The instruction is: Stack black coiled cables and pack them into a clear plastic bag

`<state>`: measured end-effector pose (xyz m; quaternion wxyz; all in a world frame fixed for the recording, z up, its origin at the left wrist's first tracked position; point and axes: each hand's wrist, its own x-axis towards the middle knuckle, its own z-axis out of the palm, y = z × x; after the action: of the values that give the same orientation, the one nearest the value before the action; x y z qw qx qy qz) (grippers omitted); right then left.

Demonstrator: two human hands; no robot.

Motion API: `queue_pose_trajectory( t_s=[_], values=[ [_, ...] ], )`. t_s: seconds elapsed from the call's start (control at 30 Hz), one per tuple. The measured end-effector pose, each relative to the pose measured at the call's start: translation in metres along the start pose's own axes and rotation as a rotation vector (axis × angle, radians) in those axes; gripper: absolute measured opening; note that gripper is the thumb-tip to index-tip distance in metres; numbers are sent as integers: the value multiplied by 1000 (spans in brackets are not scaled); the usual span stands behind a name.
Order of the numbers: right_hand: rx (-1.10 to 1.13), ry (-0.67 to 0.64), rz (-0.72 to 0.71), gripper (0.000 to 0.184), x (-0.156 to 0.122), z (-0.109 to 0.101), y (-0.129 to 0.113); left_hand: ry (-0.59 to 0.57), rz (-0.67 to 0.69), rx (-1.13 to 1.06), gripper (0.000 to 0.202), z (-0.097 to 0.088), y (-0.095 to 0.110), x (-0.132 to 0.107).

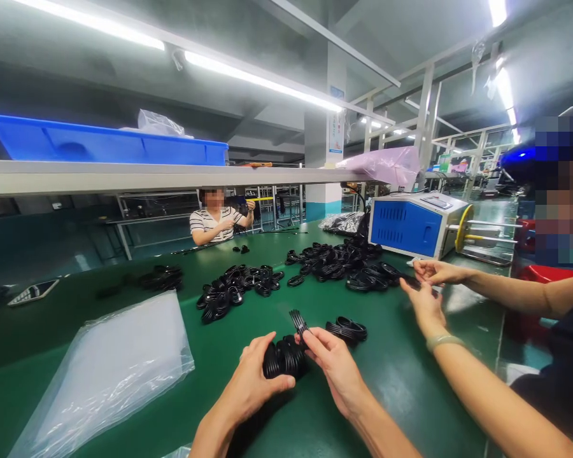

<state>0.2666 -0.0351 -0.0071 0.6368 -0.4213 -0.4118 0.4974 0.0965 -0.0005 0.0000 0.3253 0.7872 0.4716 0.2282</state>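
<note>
Item 1. Left hand [253, 375]: fingers are closed around a coiled cable bundle [284, 357], black, which is held just above the green table [391, 381].

Item 2. Right hand [332, 366]: it is set just right of the bundle. Its fingertips are pinched narrowly on the loose end [297, 319], a flat run of strands that stands up from the bundle.

Item 3. Step in hand, as judged: the loose end is being dressed against the bundle. For the next move, a firm left-hand hold on the coil and a steady pinch on the end are called for.

Item 4. Clear plastic bag [109, 362]: laid flat, left of the bundle.

Item 5. Small coil stack [346, 329]: placed just beyond the bundle, to its right.

Item 6. Co-worker's hands [424, 305]: seen right of the bundle and farther off. What is held there cannot be told.

Item 7. Middle pile of coils [236, 289]: spread beyond the bundle, slightly left.

Item 8. Far pile of coils [339, 261]: heaped well beyond the bundle.

Item 9. Blue machine [405, 226]: stood beyond the bundle to the right, past the far pile.

Item 10. Seated person [214, 222]: placed farthest beyond the bundle, across the table.
</note>
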Motion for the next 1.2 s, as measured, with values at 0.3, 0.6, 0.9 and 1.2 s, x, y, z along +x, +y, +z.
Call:
queue_pose_trajectory(
  t_s=[0.3,0.6,0.9,1.2],
  values=[
    [106,-3,35,32,2,-4,6,106,68,207,70,14,4,4],
    [114,50,111,29,3,-8,4,83,84,288,64,15,5,1],
    [-143,50,344,37,3,-10,11,95,71,254,64,16,-2,4],
    [-294,-50,439,40,7,-18,16,106,86,255,63,17,-6,2]
  ],
)
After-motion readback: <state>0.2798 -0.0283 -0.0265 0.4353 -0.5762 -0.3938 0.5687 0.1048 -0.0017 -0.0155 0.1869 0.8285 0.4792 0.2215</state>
